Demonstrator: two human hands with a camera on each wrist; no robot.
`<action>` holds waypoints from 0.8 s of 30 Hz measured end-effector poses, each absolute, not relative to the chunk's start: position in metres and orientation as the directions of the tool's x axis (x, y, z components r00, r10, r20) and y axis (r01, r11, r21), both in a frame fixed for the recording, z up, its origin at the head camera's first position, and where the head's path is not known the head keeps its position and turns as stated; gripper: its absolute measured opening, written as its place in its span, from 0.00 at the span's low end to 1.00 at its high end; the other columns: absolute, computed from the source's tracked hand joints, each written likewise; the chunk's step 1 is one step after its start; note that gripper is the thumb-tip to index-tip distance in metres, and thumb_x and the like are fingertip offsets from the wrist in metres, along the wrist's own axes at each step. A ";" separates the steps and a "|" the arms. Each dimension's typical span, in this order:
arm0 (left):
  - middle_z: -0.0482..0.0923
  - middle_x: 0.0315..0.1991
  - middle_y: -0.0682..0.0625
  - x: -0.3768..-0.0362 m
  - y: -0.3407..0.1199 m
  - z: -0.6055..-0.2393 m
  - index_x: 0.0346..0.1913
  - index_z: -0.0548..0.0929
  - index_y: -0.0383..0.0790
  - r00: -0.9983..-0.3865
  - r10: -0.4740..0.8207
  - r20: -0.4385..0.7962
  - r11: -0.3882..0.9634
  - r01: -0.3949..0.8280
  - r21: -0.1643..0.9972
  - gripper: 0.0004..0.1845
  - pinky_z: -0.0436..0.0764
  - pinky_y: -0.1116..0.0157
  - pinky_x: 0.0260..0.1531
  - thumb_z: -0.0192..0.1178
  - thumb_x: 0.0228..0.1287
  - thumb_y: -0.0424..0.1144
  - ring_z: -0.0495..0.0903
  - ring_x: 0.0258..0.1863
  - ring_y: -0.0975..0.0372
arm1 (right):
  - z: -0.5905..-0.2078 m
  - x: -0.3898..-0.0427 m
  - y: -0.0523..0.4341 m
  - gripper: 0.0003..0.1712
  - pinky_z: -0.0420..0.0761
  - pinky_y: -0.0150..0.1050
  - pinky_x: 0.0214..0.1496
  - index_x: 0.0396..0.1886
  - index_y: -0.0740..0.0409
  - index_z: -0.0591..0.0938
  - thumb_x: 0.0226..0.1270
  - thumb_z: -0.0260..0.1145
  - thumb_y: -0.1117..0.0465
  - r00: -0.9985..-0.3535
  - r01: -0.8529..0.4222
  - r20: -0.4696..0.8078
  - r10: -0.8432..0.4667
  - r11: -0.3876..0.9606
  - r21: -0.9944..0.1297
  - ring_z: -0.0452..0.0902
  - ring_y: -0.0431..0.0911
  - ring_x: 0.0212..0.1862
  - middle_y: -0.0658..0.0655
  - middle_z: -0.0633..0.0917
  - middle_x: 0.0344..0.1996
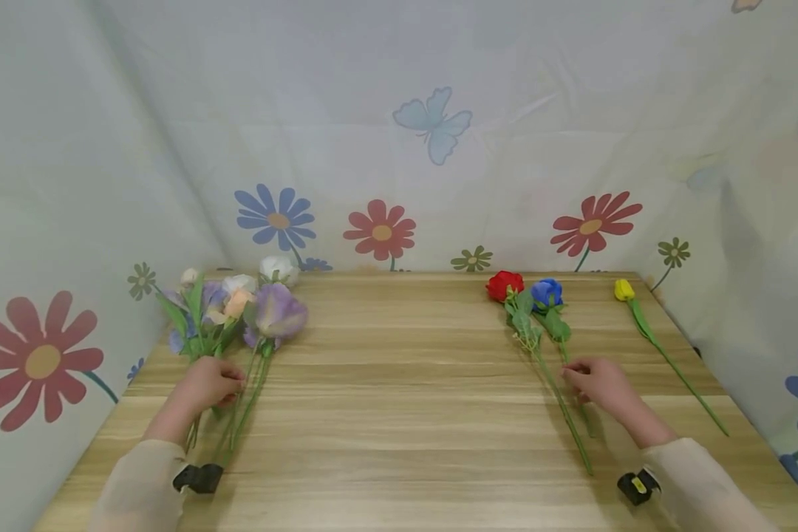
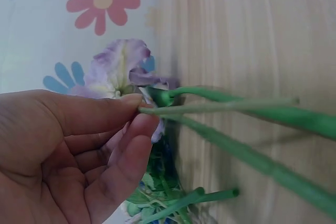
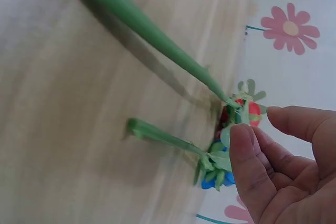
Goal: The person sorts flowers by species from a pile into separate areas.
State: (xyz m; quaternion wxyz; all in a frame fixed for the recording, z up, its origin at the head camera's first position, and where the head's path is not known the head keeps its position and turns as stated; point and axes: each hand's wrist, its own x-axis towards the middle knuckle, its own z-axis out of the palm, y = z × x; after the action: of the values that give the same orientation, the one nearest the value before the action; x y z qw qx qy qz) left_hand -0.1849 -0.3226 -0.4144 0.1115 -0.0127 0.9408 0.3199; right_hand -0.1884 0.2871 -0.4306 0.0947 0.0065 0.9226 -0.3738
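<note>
On the left, my left hand (image 1: 209, 383) pinches a thin green stem (image 2: 220, 107) between thumb and index finger; which bloom it belongs to is unclear. A purple flower (image 1: 279, 312) lies just beyond that hand, among white flowers (image 1: 278, 269) and a peach one (image 1: 238, 303). At the right, my right hand (image 1: 596, 382) hovers by the stem of a blue rose (image 1: 547, 293). Its thumb and index finger (image 3: 242, 142) are apart with nothing between them. Left of the blue rose lies a red rose (image 1: 505, 285), its long stem pointing toward me.
A yellow tulip (image 1: 623, 290) lies alone near the table's right edge. The wooden table (image 1: 399, 414) spreads between the two flower groups. A flower-printed curtain (image 1: 346, 133) hangs behind and at both sides. Small black devices (image 1: 199, 479) sit at both wrists.
</note>
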 end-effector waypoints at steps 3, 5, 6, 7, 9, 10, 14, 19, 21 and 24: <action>0.86 0.31 0.37 -0.184 -0.323 -0.411 0.45 0.83 0.18 -0.976 0.051 -0.212 0.791 -0.090 0.605 0.12 0.86 0.63 0.28 0.60 0.68 0.28 0.83 0.26 0.64 | -0.426 -0.190 0.287 0.23 0.89 0.41 0.37 0.57 0.82 0.77 0.79 0.57 0.61 -0.983 0.091 -0.176 -0.046 0.714 -0.694 0.83 0.47 0.36 0.70 0.86 0.38; 0.86 0.30 0.38 -0.184 -0.322 -0.408 0.46 0.83 0.18 -0.976 0.050 -0.212 0.788 -0.091 0.608 0.12 0.85 0.63 0.27 0.60 0.69 0.28 0.82 0.25 0.64 | -0.423 -0.191 0.287 0.24 0.90 0.41 0.37 0.57 0.82 0.77 0.79 0.57 0.61 -0.983 0.100 -0.178 -0.037 0.709 -0.698 0.83 0.48 0.37 0.71 0.86 0.39; 0.86 0.29 0.38 -0.183 -0.321 -0.407 0.46 0.83 0.18 -0.975 0.050 -0.215 0.788 -0.094 0.608 0.12 0.85 0.63 0.27 0.60 0.70 0.29 0.82 0.25 0.64 | -0.422 -0.191 0.287 0.24 0.90 0.41 0.37 0.57 0.82 0.77 0.79 0.57 0.61 -0.983 0.103 -0.179 -0.033 0.707 -0.699 0.84 0.48 0.37 0.71 0.85 0.39; 0.86 0.30 0.38 -0.183 -0.321 -0.406 0.47 0.83 0.18 -0.974 0.051 -0.219 0.787 -0.096 0.609 0.13 0.85 0.63 0.27 0.59 0.70 0.29 0.82 0.25 0.64 | -0.421 -0.191 0.286 0.24 0.90 0.41 0.37 0.57 0.82 0.77 0.79 0.57 0.60 -0.984 0.103 -0.177 -0.032 0.706 -0.700 0.84 0.48 0.38 0.71 0.85 0.39; 0.87 0.31 0.37 -0.182 -0.320 -0.403 0.48 0.83 0.17 -0.972 0.052 -0.228 0.784 -0.102 0.612 0.14 0.85 0.62 0.28 0.59 0.71 0.30 0.82 0.25 0.64 | -0.419 -0.190 0.285 0.24 0.90 0.41 0.37 0.57 0.82 0.78 0.79 0.58 0.60 -0.984 0.103 -0.175 -0.030 0.707 -0.700 0.84 0.48 0.38 0.72 0.86 0.41; 0.87 0.32 0.36 -0.182 -0.319 -0.402 0.49 0.82 0.17 -0.971 0.052 -0.233 0.782 -0.106 0.615 0.14 0.85 0.62 0.28 0.59 0.72 0.30 0.82 0.26 0.64 | -0.418 -0.190 0.284 0.24 0.90 0.41 0.37 0.57 0.81 0.78 0.79 0.58 0.60 -0.984 0.102 -0.174 -0.030 0.707 -0.700 0.84 0.49 0.38 0.73 0.86 0.42; 0.87 0.34 0.35 -0.180 -0.318 -0.399 0.52 0.81 0.16 -0.968 0.056 -0.243 0.766 -0.115 0.633 0.16 0.87 0.61 0.31 0.58 0.73 0.30 0.84 0.28 0.63 | -0.415 -0.189 0.281 0.24 0.89 0.40 0.36 0.56 0.81 0.78 0.78 0.58 0.60 -0.986 0.084 -0.159 -0.039 0.714 -0.695 0.84 0.50 0.38 0.73 0.86 0.42; 0.86 0.38 0.32 -0.180 -0.317 -0.398 0.55 0.79 0.14 -0.965 0.060 -0.254 0.741 -0.127 0.659 0.18 0.88 0.60 0.33 0.57 0.74 0.30 0.84 0.29 0.62 | -0.411 -0.189 0.278 0.24 0.89 0.40 0.36 0.58 0.81 0.78 0.79 0.58 0.60 -0.987 0.067 -0.150 -0.054 0.711 -0.699 0.84 0.49 0.37 0.72 0.86 0.40; 0.86 0.40 0.29 -0.181 -0.317 -0.396 0.56 0.78 0.14 -0.965 0.059 -0.256 0.736 -0.131 0.664 0.18 0.89 0.60 0.34 0.57 0.74 0.30 0.85 0.30 0.61 | -0.409 -0.190 0.277 0.24 0.89 0.40 0.36 0.58 0.80 0.78 0.79 0.57 0.60 -0.987 0.064 -0.149 -0.059 0.707 -0.705 0.84 0.48 0.37 0.72 0.86 0.40; 0.85 0.43 0.28 -0.180 -0.315 -0.391 0.57 0.77 0.14 -0.966 0.055 -0.252 0.737 -0.131 0.663 0.19 0.90 0.59 0.35 0.57 0.75 0.31 0.86 0.31 0.61 | -0.407 -0.190 0.275 0.24 0.89 0.40 0.37 0.59 0.79 0.78 0.79 0.57 0.59 -0.987 0.062 -0.149 -0.064 0.703 -0.709 0.83 0.46 0.36 0.71 0.86 0.40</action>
State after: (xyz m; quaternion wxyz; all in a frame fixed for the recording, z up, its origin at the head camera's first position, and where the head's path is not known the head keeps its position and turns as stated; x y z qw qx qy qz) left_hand -0.1804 -0.3148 -0.3908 0.1285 -0.0207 0.9231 0.3617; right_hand -0.1901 0.2746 -0.4065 0.0813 -0.0005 0.9191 -0.3856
